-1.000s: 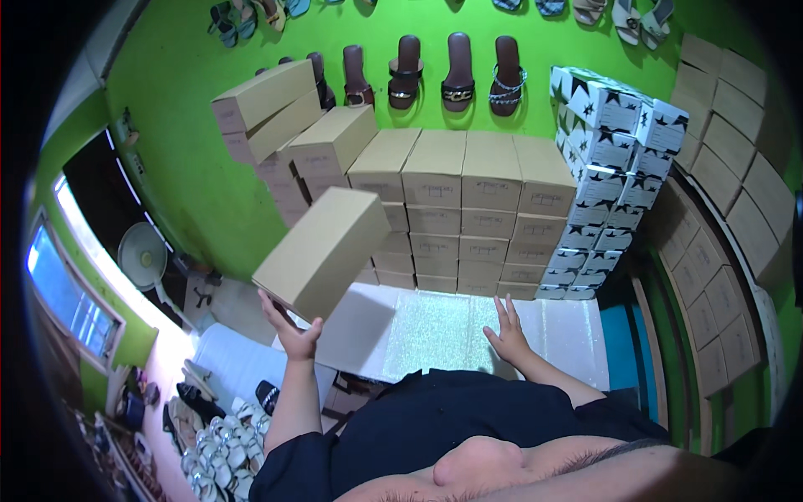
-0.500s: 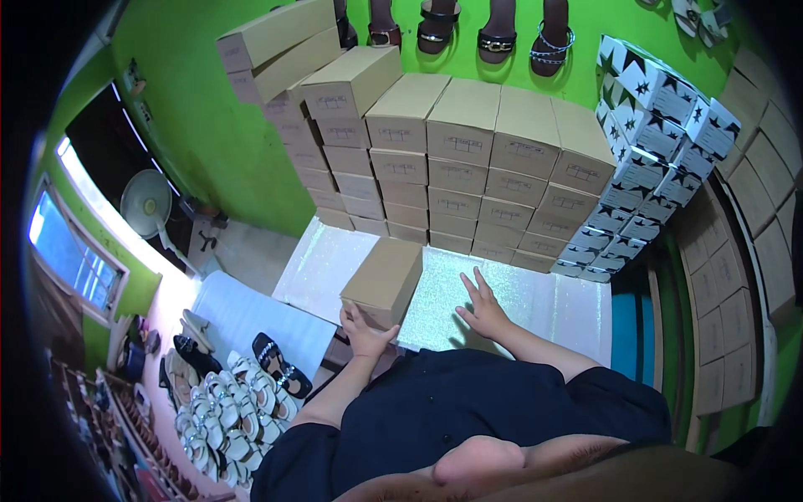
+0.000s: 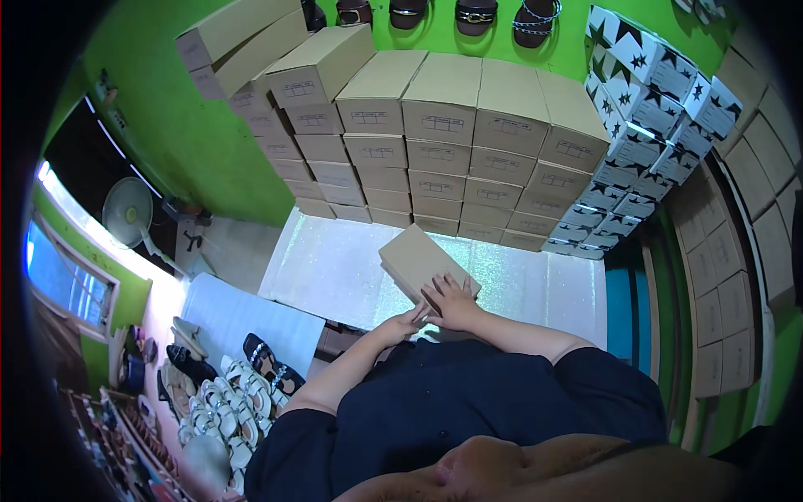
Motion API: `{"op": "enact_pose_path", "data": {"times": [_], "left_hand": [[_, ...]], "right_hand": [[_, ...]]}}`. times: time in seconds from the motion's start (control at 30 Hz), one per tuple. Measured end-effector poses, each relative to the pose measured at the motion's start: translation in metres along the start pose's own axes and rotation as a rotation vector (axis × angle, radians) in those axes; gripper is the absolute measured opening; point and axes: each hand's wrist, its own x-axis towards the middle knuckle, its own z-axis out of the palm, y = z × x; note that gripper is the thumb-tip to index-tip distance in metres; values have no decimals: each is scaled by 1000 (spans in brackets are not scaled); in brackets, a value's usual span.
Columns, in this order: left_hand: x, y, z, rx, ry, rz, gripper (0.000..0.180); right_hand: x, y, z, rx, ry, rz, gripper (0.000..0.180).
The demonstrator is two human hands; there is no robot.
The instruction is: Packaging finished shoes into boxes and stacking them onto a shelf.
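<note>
A closed brown cardboard shoe box [image 3: 422, 258] sits at an angle on the sparkly white tabletop [image 3: 335, 255] in front of me. My right hand [image 3: 454, 303] is open, its fingers spread over the near part of the lid. At the box's near end, my left hand [image 3: 403, 325] has its fingers closed on the lower edge, close to the right fingertips. Part of that grip is hidden by the right hand.
Stacked brown shoe boxes [image 3: 439, 117] line the back of the table, with star-patterned boxes [image 3: 640, 155] at the right. White sandals [image 3: 226, 406] are heaped at the lower left, near a light-blue surface [image 3: 242, 305] and a fan [image 3: 128, 212]. Sandals [image 3: 477, 15] hang on the green wall.
The box has shifted right and turned, its far end now pointing left. My right hand has come from the bare tabletop onto its lid. The left hand has moved right with the box.
</note>
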Motion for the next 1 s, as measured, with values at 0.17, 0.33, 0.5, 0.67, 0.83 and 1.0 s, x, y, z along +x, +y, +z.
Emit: {"op": "enact_pose_path", "data": {"times": [0.17,0.33,0.5,0.67,0.83,1.0], "left_hand": [[2,47,-12,370,301,-6,60],[-8,48,-54,563,678,39,51],[3,69,-58,816,714,230,62],[34,76,-33,1278,312,136,88],[63,50,-20,1404,226,236,68],[75,45,-22,1408,236,395,52]], "right_hand": [[-7,25,24,-178,-34,70,81],[-30,70,14,-130,4,64,70],[-54,109,12,-83,75,50,69],[-56,117,25,-110,185,53,62],[-46,106,29,-268,216,75,54],[-48,109,32,-327,226,60,52]]}}
